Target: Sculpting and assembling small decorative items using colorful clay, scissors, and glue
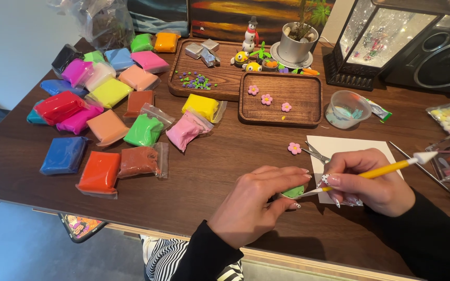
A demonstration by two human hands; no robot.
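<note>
A small green clay piece (292, 191) is pinched in the left hand (256, 204) just above the desk (209, 171). A yellow modelling tool (376, 171) is gripped in the right hand (371, 182), its tip apparently touching the clay, beside a white paper sheet (350, 145).

A single head-worn camera looks steeply down and forward across the wooden table (220, 161) from its near edge. It sits close: the wearer's forearms enter from the bottom of the frame, and the far wall's paintings (235, 15) reach the top edge.
</note>
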